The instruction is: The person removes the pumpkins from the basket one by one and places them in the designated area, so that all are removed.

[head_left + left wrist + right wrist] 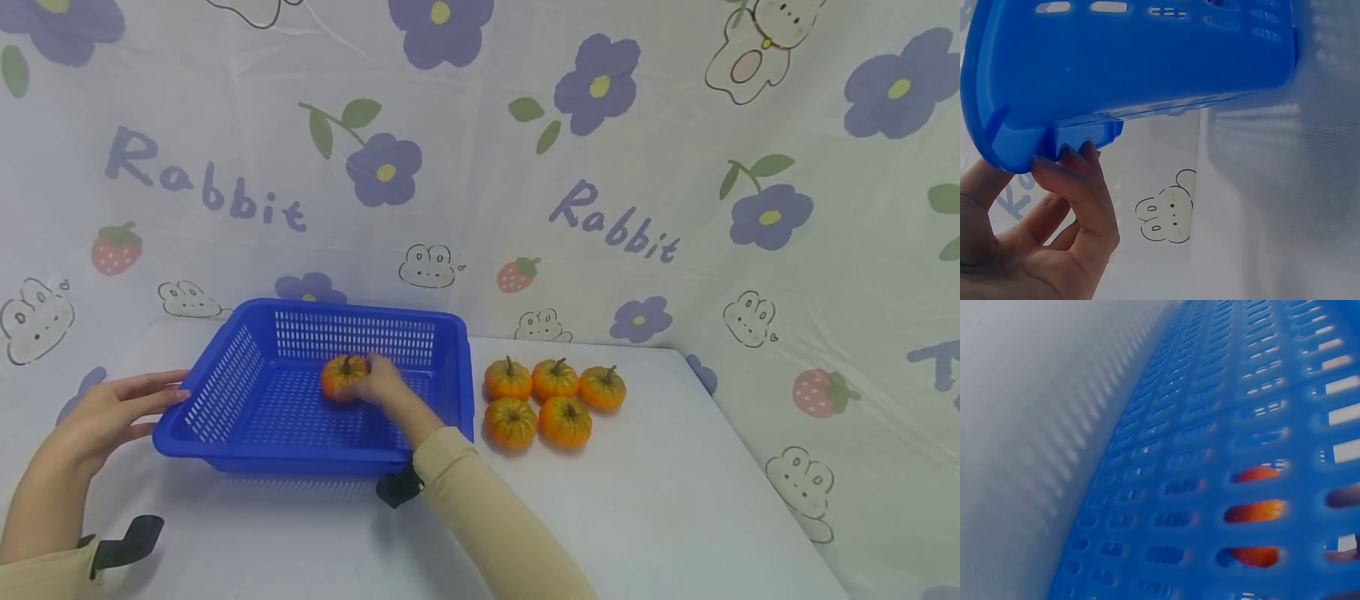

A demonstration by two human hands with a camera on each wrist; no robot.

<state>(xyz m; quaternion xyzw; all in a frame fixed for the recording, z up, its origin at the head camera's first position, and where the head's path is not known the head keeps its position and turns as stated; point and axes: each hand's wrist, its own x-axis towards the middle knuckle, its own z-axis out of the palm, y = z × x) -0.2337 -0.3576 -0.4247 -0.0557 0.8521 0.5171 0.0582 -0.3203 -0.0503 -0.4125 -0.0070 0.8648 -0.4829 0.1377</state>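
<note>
A blue plastic basket (300,457) with slotted walls stands on the white table. My left hand (112,417) holds its left rim; in the left wrist view, fingertips (1088,150) curl up beneath the rim. Reaching over the front wall, my right hand (381,383) grips a small orange pumpkin (341,385) inside the basket, close over its floor. The right wrist view looks through the basket's slotted wall (1210,444), where parts of the orange pumpkin (1254,512) show. Most of the right hand is hidden there.
Several more small pumpkins stand in two rows right of the basket, among them a front pumpkin (566,422) and a back pumpkin (602,388). A patterned cloth (480,167) hangs behind the white table (675,500) and along its right side.
</note>
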